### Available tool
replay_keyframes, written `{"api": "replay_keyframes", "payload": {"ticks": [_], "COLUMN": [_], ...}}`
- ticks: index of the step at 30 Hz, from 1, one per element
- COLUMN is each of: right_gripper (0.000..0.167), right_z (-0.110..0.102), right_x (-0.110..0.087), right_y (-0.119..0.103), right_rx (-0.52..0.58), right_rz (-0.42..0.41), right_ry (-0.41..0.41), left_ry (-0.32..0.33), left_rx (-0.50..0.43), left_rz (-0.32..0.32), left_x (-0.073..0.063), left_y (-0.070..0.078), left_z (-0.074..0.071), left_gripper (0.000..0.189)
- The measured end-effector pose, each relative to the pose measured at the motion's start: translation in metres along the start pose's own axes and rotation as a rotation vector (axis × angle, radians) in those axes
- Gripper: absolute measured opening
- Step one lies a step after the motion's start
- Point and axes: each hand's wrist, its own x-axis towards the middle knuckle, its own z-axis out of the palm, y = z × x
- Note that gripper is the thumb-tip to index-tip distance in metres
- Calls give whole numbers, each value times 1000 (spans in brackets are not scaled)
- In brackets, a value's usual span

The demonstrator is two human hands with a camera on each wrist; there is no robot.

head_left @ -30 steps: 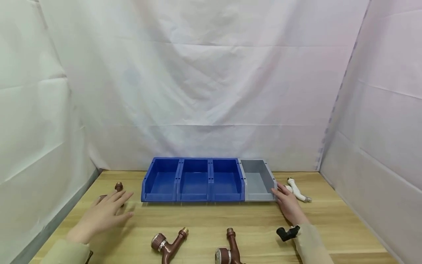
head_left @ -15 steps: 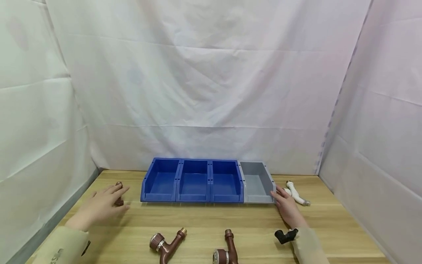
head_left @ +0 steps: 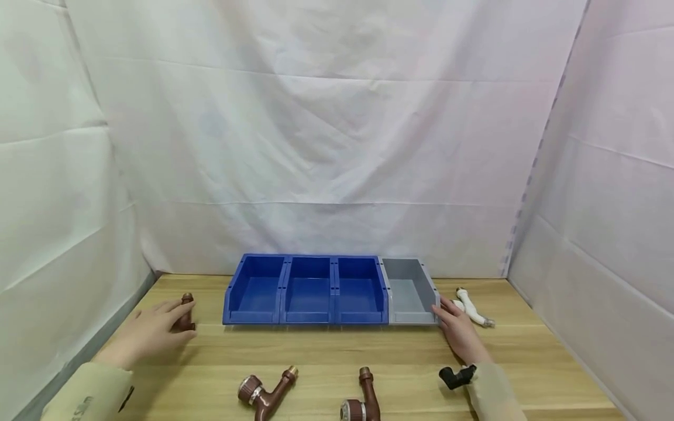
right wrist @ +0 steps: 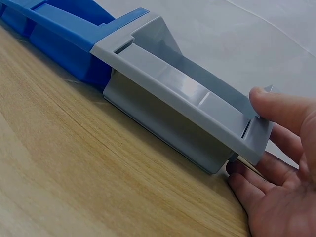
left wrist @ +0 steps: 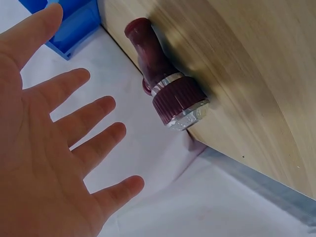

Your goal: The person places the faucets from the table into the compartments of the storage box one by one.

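My left hand point(head_left: 147, 334) hovers at the left of the table, fingers spread, beside a dark red-brown faucet point(head_left: 184, 323) that it partly hides. In the left wrist view the palm shows bare, and the faucet point(left wrist: 150, 54) with its ribbed knob lies apart from the fingertips. My right hand point(head_left: 461, 334) grips the front right corner of a grey storage bin point(head_left: 408, 318). The right wrist view shows the thumb over the rim of the grey bin point(right wrist: 168, 133) and the other fingers along and below its side.
Several blue bins point(head_left: 308, 317) stand joined in a row left of the grey one. Two brown faucets point(head_left: 271, 400) point(head_left: 370, 392) lie near the front edge. A white faucet point(head_left: 473, 309) lies right of the bins, and a black elbow-shaped piece point(head_left: 456, 377) sits by the right sleeve.
My left hand has shifted left and slightly down, so more of the brown faucet shows. The right hand stays at the grey bin's corner. The head view has moved slightly.
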Motion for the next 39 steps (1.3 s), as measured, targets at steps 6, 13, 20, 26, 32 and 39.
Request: {"api": "replay_keyframes", "payload": {"ticks": [6,13,20,26,32,39], "right_gripper": [68,68,70,68,68,67], "right_z": [-1,-4,-1,-1,-2,-2], "right_x": [0,-1,1,0,2,3], "right_y": [0,1,1,2,4,5], "right_rx": [21,33,24,31,44,57], "right_rz": [12,-3,19,15,-6,-6], "right_ry": [-20,-12,-4,-11,-1,7], "left_ry": [-25,-12,-42,-79,-92,-106], "left_rx": [20,58,66,61,51,33], "left_rz": [-1,1,-8,-30,-34,-36], "left_x": [4,9,10,11,12,11], "left_y": [-5,-2,-5,-8,-10,-13], "left_z": [-2,-6,-9,-10,-9,-4], "left_gripper": [75,71,74,80,79,77]}}
